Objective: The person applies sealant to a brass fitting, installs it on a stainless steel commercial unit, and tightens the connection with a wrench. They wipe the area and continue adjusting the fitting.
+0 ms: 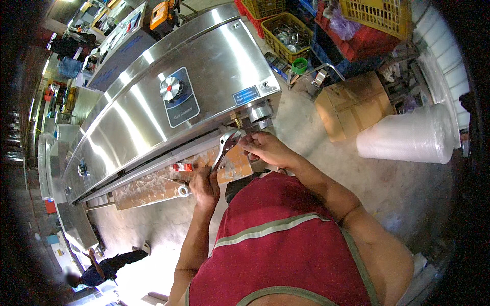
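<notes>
My left grip (205,187) is closed around the handle of a wrench (222,150), clamped on its lower end. The right grip (268,149) has its fingers bent and bunched beside the wrench's head; I cannot tell whether they pinch something small or only steady the tool.

The head sits just below a brass fitting (236,121) that hangs under the steel unit's (204,66) lower edge, close to its right corner. From here I cannot make out whether the jaws bear on the flats. If they sit loose or askew, I judge a hard pull could make them slip and round the brass, and the right grip's fingers are near enough to get pinched or knocked. A crooked start could also cross the threads.

The steel cylinder (259,112) juts down just right of the fitting, so a wide swing may strike it.

Below the unit, a white ring (184,190) and a red-and-white packet (182,167) lie toward the middle of a scuffed orange-brown board (132,193); a slipping left grip might sweep either toward its near edge and onto the floor (326,188).
</notes>
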Demonstrator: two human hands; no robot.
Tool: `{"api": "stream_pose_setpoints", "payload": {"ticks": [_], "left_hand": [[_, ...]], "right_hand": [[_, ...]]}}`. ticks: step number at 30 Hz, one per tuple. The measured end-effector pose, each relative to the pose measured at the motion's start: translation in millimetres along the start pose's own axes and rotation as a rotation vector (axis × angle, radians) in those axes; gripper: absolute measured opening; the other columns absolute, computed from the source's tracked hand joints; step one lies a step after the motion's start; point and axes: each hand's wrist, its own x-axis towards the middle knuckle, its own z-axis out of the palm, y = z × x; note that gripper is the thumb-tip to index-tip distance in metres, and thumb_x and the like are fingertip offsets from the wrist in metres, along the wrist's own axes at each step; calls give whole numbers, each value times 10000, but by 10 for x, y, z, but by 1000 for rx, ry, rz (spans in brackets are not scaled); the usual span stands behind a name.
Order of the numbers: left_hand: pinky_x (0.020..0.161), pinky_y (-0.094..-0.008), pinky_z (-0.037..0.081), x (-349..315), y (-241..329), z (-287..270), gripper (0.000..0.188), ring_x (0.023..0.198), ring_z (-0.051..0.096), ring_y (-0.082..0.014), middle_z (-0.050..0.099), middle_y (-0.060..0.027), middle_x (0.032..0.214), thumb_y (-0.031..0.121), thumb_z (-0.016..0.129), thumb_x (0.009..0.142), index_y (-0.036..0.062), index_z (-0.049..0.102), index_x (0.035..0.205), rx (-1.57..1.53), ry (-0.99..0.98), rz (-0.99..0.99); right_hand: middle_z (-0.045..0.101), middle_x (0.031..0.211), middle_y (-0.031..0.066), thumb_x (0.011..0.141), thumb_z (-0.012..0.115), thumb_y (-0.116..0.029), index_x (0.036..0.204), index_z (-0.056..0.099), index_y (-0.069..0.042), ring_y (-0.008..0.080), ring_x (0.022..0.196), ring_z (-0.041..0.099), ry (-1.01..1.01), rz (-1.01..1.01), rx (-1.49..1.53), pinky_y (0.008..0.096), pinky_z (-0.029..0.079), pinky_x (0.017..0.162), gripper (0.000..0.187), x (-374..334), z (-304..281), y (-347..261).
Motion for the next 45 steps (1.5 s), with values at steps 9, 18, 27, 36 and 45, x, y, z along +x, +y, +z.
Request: {"api": "stream_pose_setpoints", "payload": {"ticks": [9,18,27,36,45], "left_hand": [[555,-458,452,306,-145,163,165,621,576,-370,593,-174,771,12,653,922,12,539,1041,19,77,128],[545,-466,447,187,-344,482,138,602,569,-385,591,-187,779,46,624,961,8,549,1070,48,96,92],[548,-456,468,249,-398,384,70,632,613,-385,646,-176,784,20,650,939,17,581,949,80,114,137],[451,-353,412,841,138,-626,223,569,565,-192,578,-52,726,178,805,875,100,637,999,369,-71,297],[615,-390,508,1912,1285,-1315,152,743,659,-219,580,-39,789,237,692,903,150,621,1005,777,-538,431]], "right_hand": [[688,828,48,1052,593,-333,1067,658,-3,132,703,638,-14,-29,44,314,518,670,337,-35,79,11],[653,932,3,1073,577,-253,1124,635,-43,81,790,600,-58,65,47,247,512,728,224,-139,-8,-112],[658,919,9,1071,582,-246,1121,642,-41,85,794,602,-51,64,96,255,509,733,219,-138,-15,-137],[653,935,4,1076,577,-284,1172,627,-46,80,770,584,-44,66,123,245,493,710,261,-51,-4,0],[662,866,25,1072,578,-289,1098,623,-9,87,724,593,-79,43,64,270,510,673,285,-61,136,-213]]}}
